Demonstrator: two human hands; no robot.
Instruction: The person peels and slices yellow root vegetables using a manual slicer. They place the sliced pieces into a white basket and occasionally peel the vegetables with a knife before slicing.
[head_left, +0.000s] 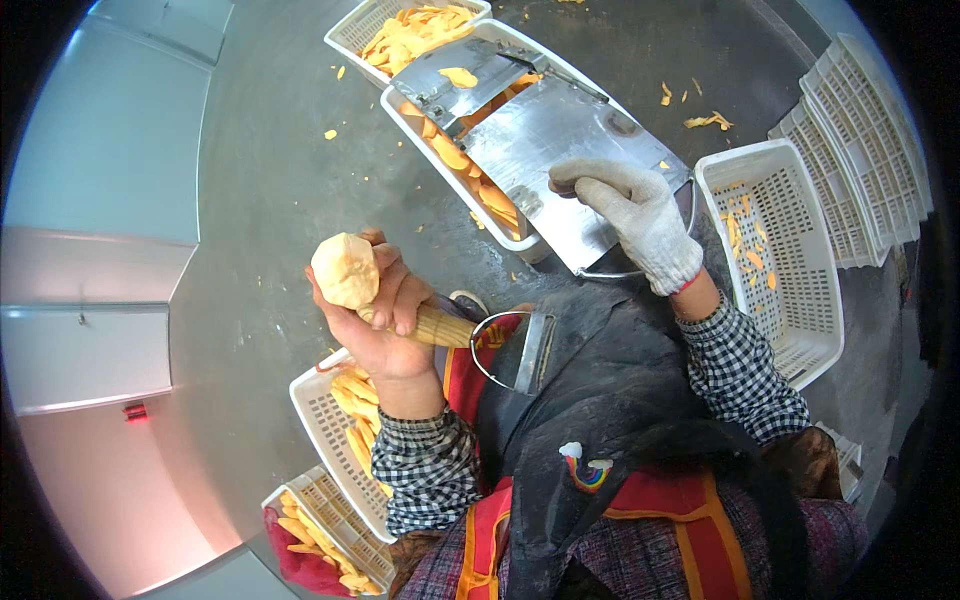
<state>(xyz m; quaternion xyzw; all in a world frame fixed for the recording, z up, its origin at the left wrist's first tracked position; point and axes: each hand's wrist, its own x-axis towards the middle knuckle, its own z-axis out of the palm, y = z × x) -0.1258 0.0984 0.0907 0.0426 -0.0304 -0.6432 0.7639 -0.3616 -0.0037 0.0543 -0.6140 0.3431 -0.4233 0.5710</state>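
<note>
My bare left hand (386, 307) grips the wooden handle of a peeler (427, 326). The peeler's wire loop and metal blade point towards my lap. A pale, peeled tuber (345, 270), perhaps a sweet potato, is held in the same hand, between thumb and fingers. My right hand (634, 214) wears a whitish knit glove. Its thumb and fingers are bent together above a sheet-metal slicer board (555, 142), and no object shows in them. Whether the glove touches the metal cannot be told. The board lies across a white plastic crate (457, 187) holding orange slices (450, 154).
Another crate of slices (416, 34) stands beyond the slicer. At right are a perforated crate (806, 300) with a few scraps and stacked crates (862, 150). Crates with orange pieces (319, 409) (322, 532) sit by my left arm. Scraps (709, 120) dot the grey floor (285, 187).
</note>
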